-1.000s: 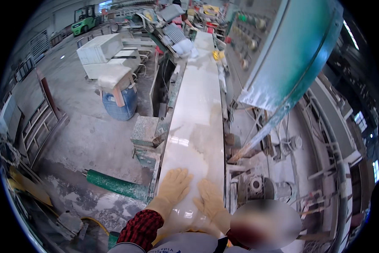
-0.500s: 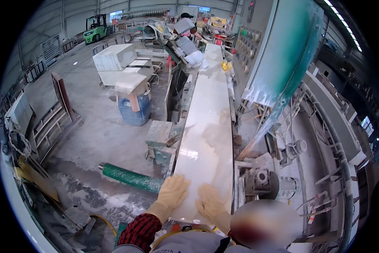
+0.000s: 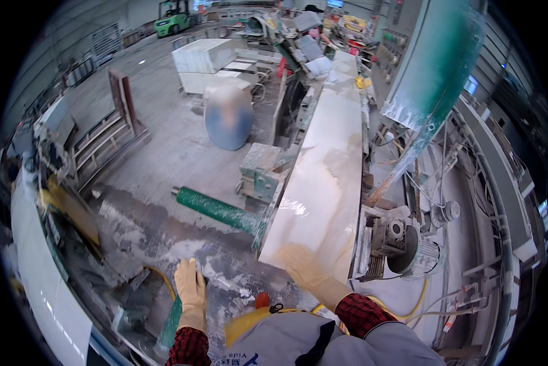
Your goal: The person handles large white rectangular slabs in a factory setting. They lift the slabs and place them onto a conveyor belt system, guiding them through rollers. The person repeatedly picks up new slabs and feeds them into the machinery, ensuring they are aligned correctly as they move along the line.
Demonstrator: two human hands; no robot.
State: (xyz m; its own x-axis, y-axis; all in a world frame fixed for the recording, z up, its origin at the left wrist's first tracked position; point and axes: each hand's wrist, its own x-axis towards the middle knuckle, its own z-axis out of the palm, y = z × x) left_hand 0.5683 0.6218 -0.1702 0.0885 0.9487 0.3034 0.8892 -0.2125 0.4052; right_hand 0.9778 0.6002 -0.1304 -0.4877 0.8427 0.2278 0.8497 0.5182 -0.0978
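Observation:
A long, polished cream stone slab stretches away from me on a narrow line, its surface shiny and wet-looking. My right hand, in a pale yellow glove, lies flat over the slab's near end; its fingers are out, a little smeared by motion. Off the slab to the left, my left hand is raised in a matching glove, holding nothing, fingers stretched forward. Just below it is a green roller end. Another green roller sticks out from the line's left side.
On the right stand a motor and a green-and-white machine panel. A blue barrel and stacked white blocks are on the left floor. Another pale slab curves along the left rim. A person works at the far end.
My left hand has lifted off the slab and moved left. My right hand stays at the near end. The view has turned left, and the slab appears further right.

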